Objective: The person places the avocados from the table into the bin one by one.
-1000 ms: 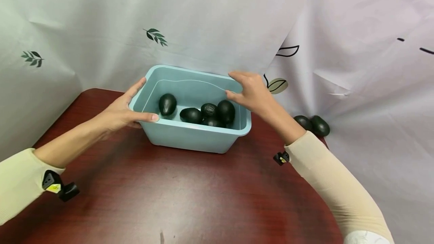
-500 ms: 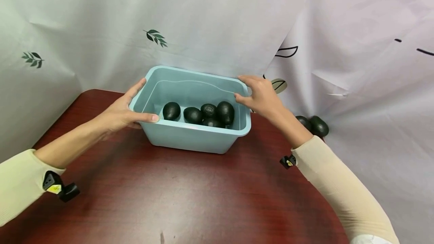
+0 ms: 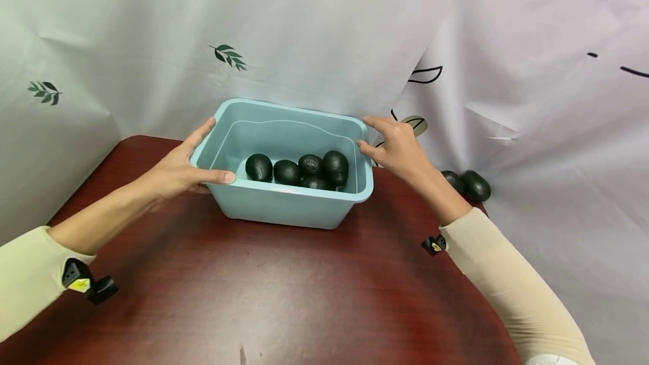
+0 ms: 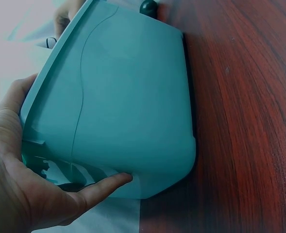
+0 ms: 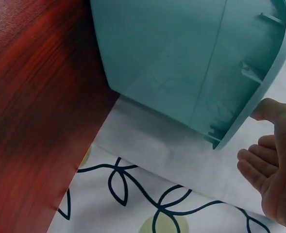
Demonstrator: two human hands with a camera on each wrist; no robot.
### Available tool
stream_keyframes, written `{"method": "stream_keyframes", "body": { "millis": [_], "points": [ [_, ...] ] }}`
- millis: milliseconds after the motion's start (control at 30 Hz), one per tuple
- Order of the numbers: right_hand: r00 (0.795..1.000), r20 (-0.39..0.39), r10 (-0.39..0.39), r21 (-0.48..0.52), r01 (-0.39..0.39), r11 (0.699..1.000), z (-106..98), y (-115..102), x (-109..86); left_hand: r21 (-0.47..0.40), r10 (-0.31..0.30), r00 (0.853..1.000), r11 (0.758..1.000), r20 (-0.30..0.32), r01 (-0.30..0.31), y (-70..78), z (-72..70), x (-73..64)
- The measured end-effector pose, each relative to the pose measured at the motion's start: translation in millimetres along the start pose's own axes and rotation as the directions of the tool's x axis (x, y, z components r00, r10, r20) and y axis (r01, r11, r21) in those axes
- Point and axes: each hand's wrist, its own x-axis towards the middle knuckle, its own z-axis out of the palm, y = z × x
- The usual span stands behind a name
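A light blue plastic bin point(image 3: 284, 207) stands on the table, with several dark green avocados point(image 3: 336, 168) on its floor. Most lie grouped toward the right; one avocado point(image 3: 258, 168) is at the left of the row. My left hand point(image 3: 174, 170) grips the bin's left end, thumb on the front rim. In the left wrist view, a finger of the left hand point(image 4: 41, 194) presses the outer wall. At the right end, my right hand point(image 3: 398, 148) holds no avocado, its thumb and forefinger at the rim. In the right wrist view, the right hand's point(image 5: 274, 155) other fingers are apart from the wall.
Two more avocados point(image 3: 475, 186) lie at the table's right edge, beyond the right forearm. A white cloth point(image 3: 304, 32) with leaf prints hangs close behind the bin. The dark red wooden table point(image 3: 284, 292) stretches toward me.
My right hand has moved right, from over the bin's inside to its right rim. The leftmost avocado has rolled nearer the front and the others. My left hand has kept its grip.
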Motion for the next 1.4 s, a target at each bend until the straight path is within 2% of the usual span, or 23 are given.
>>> {"method": "stream_keyframes", "body": {
  "millis": [300, 533, 800, 1000, 1400],
  "points": [
    [0.997, -0.055, 0.047, 0.018, -0.046, 0.999, 3, 9, -8.6, 0.0, 0.002, 1.0, 1.0, -0.002, -0.002, -1.0, 1.0, -0.9],
    [0.993, -0.055, 0.105, 0.055, -0.102, 0.993, 4, 14, -17.3, 0.002, 0.003, 1.0, 1.0, -0.011, -0.003, -2.0, 0.5, -3.0],
    [0.986, -0.103, 0.134, 0.058, -0.129, 0.99, 7, 25, -29.6, -0.005, 0.007, 1.0, 1.0, -0.005, -0.007, -2.4, -0.1, -2.5],
    [0.979, -0.107, 0.174, 0.062, -0.168, 0.984, 8, 33, -40.5, 0.012, 0.004, 1.0, 1.0, 0.0, -0.004, -2.8, -0.6, -2.1],
    [0.963, -0.098, 0.25, 0.054, -0.245, 0.968, 5, 52, -64.2, -0.019, 0.003, 1.0, 1.0, 0.002, -0.003, -1.3, 0.6, 0.3]
  ]
}}
